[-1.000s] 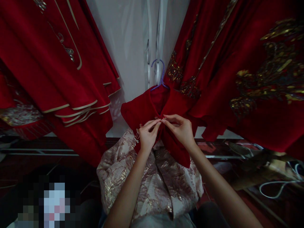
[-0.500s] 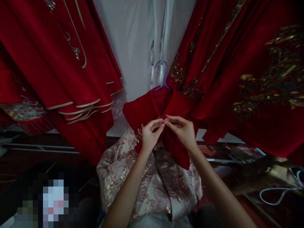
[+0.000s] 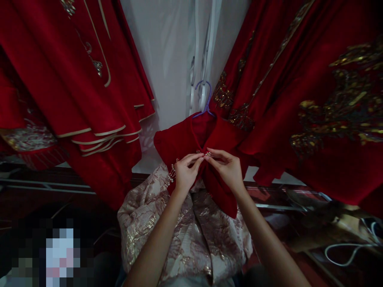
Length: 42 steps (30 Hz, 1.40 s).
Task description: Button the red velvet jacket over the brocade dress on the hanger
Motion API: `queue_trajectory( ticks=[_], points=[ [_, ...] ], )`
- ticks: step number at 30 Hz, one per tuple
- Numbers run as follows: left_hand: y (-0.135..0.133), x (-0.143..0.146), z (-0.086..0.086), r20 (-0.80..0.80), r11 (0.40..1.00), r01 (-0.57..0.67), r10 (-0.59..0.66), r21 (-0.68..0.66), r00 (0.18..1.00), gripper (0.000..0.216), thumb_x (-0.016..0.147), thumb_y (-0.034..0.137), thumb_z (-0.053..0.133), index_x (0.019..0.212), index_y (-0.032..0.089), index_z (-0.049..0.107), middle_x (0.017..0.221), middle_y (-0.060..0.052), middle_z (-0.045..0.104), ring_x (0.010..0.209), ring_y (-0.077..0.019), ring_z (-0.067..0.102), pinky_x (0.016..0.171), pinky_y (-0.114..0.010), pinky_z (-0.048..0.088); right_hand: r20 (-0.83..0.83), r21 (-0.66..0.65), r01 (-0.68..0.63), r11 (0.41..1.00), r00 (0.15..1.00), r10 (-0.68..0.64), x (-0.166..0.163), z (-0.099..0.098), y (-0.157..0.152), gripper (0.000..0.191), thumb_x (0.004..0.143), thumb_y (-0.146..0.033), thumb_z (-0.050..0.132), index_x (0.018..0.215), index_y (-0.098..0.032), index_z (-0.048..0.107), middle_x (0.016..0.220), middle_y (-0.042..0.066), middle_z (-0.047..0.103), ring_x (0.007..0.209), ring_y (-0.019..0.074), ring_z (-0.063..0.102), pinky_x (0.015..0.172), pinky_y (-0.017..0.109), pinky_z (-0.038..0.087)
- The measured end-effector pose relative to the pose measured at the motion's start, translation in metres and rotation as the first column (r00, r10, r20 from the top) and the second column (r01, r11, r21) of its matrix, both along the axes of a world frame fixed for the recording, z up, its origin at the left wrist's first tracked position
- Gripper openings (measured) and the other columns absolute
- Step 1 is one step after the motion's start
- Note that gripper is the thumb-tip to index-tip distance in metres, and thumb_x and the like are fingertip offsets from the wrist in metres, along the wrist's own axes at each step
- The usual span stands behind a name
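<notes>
A short red jacket [image 3: 176, 139] hangs open-necked from a purple hanger [image 3: 207, 104] in front of me. At the bottom of its neckline, both my hands meet with their fingertips pinched together. My right hand [image 3: 229, 167] grips a small beaded fastener [image 3: 208, 154] between thumb and fingers. My left hand [image 3: 187, 173] pinches at the same closure from the other side; its exact hold is partly hidden by the fingers. A beaded tassel trim [image 3: 172, 171] shows just left of my left hand. Beneath the jacket spreads a pale pink-gold brocade skirt [image 3: 182, 231].
Long red garments with pale piping [image 3: 98, 103] hang on the left. Red garments with gold sequin embroidery [image 3: 335, 107] hang on the right. A white panel [image 3: 167, 59] stands behind. A white cable [image 3: 344, 255] loops at lower right.
The view has shifted slightly, and both hands appear a little farther left. They keep pinching at the jacket's front closure, with fingertips still together.
</notes>
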<state>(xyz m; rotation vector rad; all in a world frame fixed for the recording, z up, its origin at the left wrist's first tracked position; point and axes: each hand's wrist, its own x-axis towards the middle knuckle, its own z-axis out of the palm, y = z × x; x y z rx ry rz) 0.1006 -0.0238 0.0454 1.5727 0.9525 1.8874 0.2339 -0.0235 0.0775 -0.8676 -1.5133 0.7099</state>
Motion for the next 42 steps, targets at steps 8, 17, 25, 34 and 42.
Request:
queue_trajectory(
  ticks=[8,17,25,34,42],
  points=[
    [0.005,-0.007,0.002,-0.11,0.998,-0.069,0.07,0.014,0.991,0.014,0.077,0.027,0.064,0.086,0.025,0.074,0.089,-0.003,0.073,0.082,-0.0169,0.067,0.082,-0.032,0.053,-0.024,-0.016,-0.018,1.0,1.0,0.018,-0.003,-0.005,0.004,0.033,0.074,-0.036,0.067,0.101,-0.016,0.067,0.094,0.007,0.07,0.085,0.0171,0.066,0.081,0.033,0.056],
    [0.009,0.0,0.02,-0.168,0.999,0.028,-0.034,-0.037,0.985,0.017,0.075,0.023,0.063,0.087,0.021,0.074,0.087,-0.005,0.072,0.075,-0.0166,0.067,0.071,-0.028,0.055,0.016,0.046,0.206,0.977,0.978,-0.207,-0.012,-0.003,0.018,0.015,0.07,-0.026,0.061,0.081,-0.02,0.053,0.078,0.0,0.062,0.069,0.0133,0.061,0.065,0.025,0.052],
    [0.019,-0.006,0.028,-0.049,0.943,0.233,-0.251,-0.236,0.967,0.015,0.068,0.013,0.064,0.083,0.015,0.067,0.083,-0.006,0.07,0.074,-0.0141,0.065,0.075,-0.028,0.053,-0.085,0.054,0.082,0.995,0.993,-0.077,-0.013,-0.019,0.016,0.029,0.076,-0.025,0.054,0.102,-0.023,0.042,0.097,0.003,0.054,0.086,0.0134,0.057,0.073,0.025,0.049],
    [-0.002,0.0,0.002,0.204,0.892,0.373,-0.328,-0.254,0.923,0.025,0.08,0.029,0.06,0.101,0.017,0.06,0.106,-0.008,0.064,0.099,-0.0148,0.059,0.091,-0.029,0.045,0.369,-0.033,0.118,0.993,0.924,-0.097,-0.002,-0.06,-0.016,0.019,0.077,-0.029,0.055,0.094,-0.02,0.049,0.074,0.0,0.06,0.061,0.0143,0.056,0.058,0.025,0.044],
    [0.001,-0.01,-0.003,0.133,0.842,0.379,-0.356,-0.383,0.925,0.048,0.089,0.052,0.036,0.094,0.015,0.066,0.109,-0.012,0.065,0.1,-0.0217,0.06,0.082,-0.034,0.051,0.589,0.071,0.277,0.958,0.763,-0.264,0.068,-0.002,-0.012,0.018,0.08,-0.025,0.046,0.076,-0.018,0.063,0.072,0.0,0.067,0.068,0.0153,0.062,0.063,0.022,0.042]
  ],
)
